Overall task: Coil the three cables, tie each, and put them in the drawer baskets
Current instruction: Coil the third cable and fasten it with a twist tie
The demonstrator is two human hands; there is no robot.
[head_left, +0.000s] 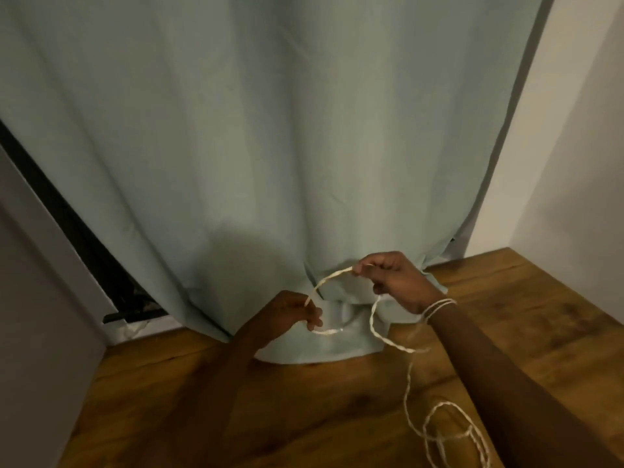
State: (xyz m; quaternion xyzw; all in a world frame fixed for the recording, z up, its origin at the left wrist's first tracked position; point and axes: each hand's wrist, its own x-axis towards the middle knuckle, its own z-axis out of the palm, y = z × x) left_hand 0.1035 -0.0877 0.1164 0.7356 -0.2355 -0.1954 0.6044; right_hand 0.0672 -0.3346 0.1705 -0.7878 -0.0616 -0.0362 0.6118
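A thin, pale twisted cord (388,342) stretches between both hands above the wooden floor (169,400). My left hand (290,314) pinches it near one end, with a short tail sticking out to the right. My right hand (395,278) pinches it higher and further right. From there the cord drops down and trails into loose loops (449,430) on the floor at lower right. Several turns of it wrap around my right wrist (439,307). No other cable, drawer or basket is in view.
A long pale green curtain (270,130) hangs straight ahead, its hem bunched on the floor just behind my hands. A white wall (574,146) stands at right. A grey panel (33,298) with a dark gap stands at left.
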